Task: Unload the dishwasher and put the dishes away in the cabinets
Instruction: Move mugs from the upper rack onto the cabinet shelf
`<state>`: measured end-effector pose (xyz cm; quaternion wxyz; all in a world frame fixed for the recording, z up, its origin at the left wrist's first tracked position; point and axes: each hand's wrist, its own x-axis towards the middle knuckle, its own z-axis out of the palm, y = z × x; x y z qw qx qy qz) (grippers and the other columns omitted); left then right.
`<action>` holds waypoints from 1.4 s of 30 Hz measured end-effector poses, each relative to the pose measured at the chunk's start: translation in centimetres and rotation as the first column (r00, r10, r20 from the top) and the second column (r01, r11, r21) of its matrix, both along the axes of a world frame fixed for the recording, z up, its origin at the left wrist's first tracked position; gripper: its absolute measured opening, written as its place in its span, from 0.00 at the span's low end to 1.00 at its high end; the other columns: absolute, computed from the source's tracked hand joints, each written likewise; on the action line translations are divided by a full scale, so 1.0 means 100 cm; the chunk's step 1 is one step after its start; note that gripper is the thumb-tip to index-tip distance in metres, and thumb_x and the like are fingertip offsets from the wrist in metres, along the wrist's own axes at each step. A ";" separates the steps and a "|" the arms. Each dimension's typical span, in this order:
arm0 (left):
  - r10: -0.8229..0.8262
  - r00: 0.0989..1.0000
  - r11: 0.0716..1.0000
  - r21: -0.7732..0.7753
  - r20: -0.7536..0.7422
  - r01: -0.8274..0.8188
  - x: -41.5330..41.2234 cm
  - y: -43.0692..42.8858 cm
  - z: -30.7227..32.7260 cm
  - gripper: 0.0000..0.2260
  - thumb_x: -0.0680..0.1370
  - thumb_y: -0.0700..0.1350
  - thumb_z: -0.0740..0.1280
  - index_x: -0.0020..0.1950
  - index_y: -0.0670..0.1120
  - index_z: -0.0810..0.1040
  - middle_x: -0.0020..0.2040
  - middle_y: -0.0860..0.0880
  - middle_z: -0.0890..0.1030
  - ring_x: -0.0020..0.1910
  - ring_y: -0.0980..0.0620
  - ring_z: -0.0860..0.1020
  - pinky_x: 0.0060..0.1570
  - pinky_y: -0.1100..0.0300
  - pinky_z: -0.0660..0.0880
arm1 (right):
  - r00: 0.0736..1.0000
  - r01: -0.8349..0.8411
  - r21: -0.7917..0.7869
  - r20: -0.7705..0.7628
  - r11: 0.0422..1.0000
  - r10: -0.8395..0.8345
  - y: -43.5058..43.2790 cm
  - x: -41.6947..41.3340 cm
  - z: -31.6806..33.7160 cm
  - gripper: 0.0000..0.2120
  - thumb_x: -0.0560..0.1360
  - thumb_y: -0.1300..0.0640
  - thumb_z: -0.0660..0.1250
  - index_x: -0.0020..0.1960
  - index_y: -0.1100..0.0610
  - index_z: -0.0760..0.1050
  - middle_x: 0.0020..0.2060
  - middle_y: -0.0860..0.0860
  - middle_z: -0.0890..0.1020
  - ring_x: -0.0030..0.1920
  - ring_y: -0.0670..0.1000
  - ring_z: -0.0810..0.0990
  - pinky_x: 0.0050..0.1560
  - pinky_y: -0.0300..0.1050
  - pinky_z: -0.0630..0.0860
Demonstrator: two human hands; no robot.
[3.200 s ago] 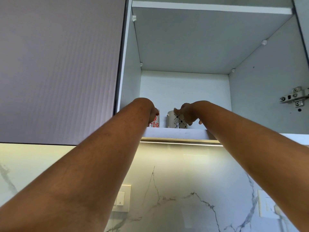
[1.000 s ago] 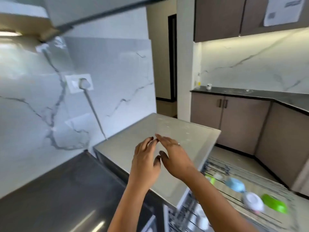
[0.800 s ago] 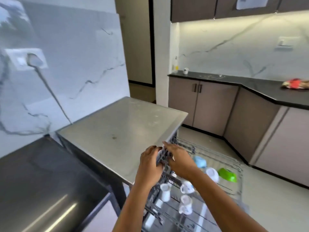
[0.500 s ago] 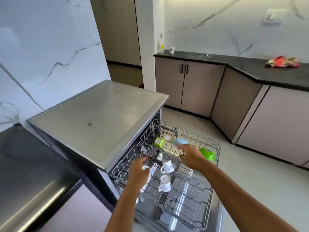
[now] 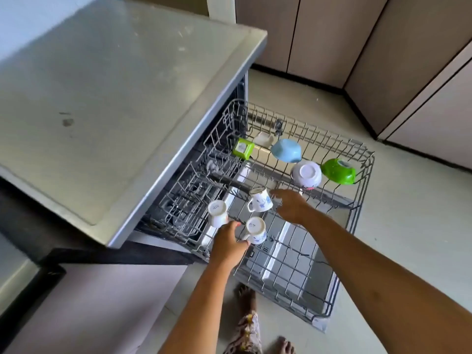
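Note:
The dishwasher's wire rack is pulled out over the floor. Three white mugs stand upside down in it: a left mug, a near mug and a blue-flowered mug. My left hand reaches down between the left and near mugs, its thumb touching the near mug's handle side. My right hand is spread open just right of the blue-flowered mug. Further back lie a blue bowl, a white bowl, a green bowl and a green cup.
The dishwasher's grey steel top juts out on the left, above the rack. Beige lower cabinets line the far side and right. My bare feet stand on the tiled floor by the rack's near corner.
I have turned from the upper cabinet down to the dishwasher. Both hands dropped into the rack; the right hand came back from the bowls to the blue-flowered mug.

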<state>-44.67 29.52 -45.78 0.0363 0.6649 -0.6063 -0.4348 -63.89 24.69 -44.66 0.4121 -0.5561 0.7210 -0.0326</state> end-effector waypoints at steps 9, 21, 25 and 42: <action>-0.146 0.975 0.988 -0.021 0.168 0.152 -0.033 -0.024 -0.074 0.35 0.68 0.57 0.73 0.70 0.48 0.63 0.66 0.48 0.70 0.65 0.47 0.69 0.58 0.53 0.70 | 0.976 -0.200 0.114 -0.062 0.973 0.208 -0.062 0.011 -0.074 0.38 0.75 0.56 0.68 0.78 0.53 0.50 0.71 0.60 0.65 0.69 0.60 0.67 0.67 0.50 0.68; 0.203 0.962 0.974 -0.063 -0.181 -0.217 -0.019 -0.016 -0.043 0.21 0.66 0.51 0.76 0.51 0.48 0.70 0.47 0.52 0.77 0.45 0.52 0.76 0.39 0.63 0.73 | 0.924 0.315 -0.045 0.242 0.948 -0.296 -0.044 0.014 -0.072 0.28 0.70 0.56 0.74 0.65 0.61 0.69 0.55 0.56 0.77 0.52 0.55 0.78 0.51 0.44 0.74; 0.460 0.694 0.881 0.187 -0.554 -0.434 -0.007 0.009 -0.012 0.24 0.59 0.53 0.75 0.50 0.52 0.72 0.46 0.51 0.78 0.43 0.51 0.77 0.35 0.60 0.74 | 0.402 0.577 0.300 0.706 0.760 -0.583 0.001 0.010 -0.037 0.23 0.74 0.56 0.69 0.65 0.63 0.68 0.42 0.52 0.79 0.39 0.49 0.76 0.38 0.42 0.76; 0.545 -0.220 0.534 0.537 -0.809 -0.653 0.093 0.168 0.193 0.11 0.76 0.37 0.61 0.58 0.41 0.75 0.50 0.39 0.79 0.48 0.43 0.80 0.48 0.50 0.79 | -0.034 0.310 0.398 0.912 0.864 -0.408 0.168 0.157 0.170 0.14 0.77 0.45 0.62 0.47 0.56 0.76 0.36 0.54 0.79 0.38 0.52 0.78 0.44 0.48 0.80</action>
